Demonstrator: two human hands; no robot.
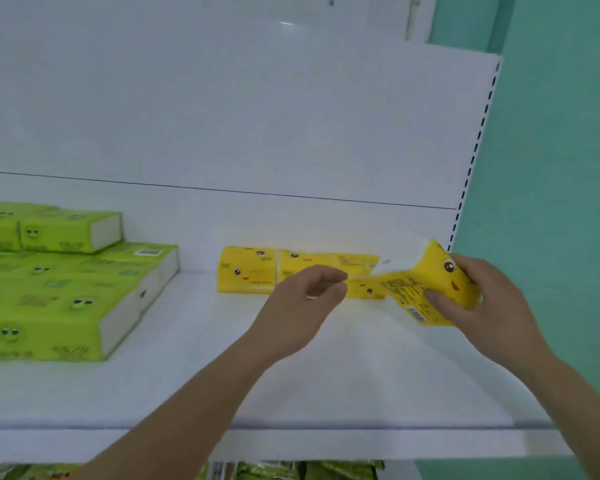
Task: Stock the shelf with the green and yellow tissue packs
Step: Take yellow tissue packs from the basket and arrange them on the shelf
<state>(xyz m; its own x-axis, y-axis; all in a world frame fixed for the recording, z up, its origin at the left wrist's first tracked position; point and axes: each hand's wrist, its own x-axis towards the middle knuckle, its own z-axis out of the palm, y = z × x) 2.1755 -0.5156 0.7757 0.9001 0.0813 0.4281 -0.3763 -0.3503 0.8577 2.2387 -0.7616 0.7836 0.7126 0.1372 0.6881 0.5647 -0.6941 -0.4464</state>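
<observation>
Nearest, under the front lip of the shelf: lower packs in green wrap, probably more of the same tissue, though too blurred to be sure.

Above the lip: two bare forearms over the white board.

Left hand: hovers mid-shelf with fingers loosely curled and thumb close to them, holding nothing.

Right hand: grips a yellow pack by its right end, thumb on the printed face, fingers wrapped under near the barcode. Holds it off the board, tilted, white end raised toward the back-left.

Long axis of the held pack: roughly left to right, close to in line with the yellow row lying flat just behind and to the left. Overlaps the row's right end in view; touching or apart, cannot tell.

Free slot, by the look of it: at the row's right end, straight ahead of the right hand, the nearer of the two. Calls for levelling the pack and setting it down beside the row, not a long reach. Left hand placed in front of the row's right half, handy for steadying it.

Farther left, well apart from the yellow ones: green packs stacked flat in layers, white ends facing right.

Behind everything: white back panel. At the right: green wall.
</observation>
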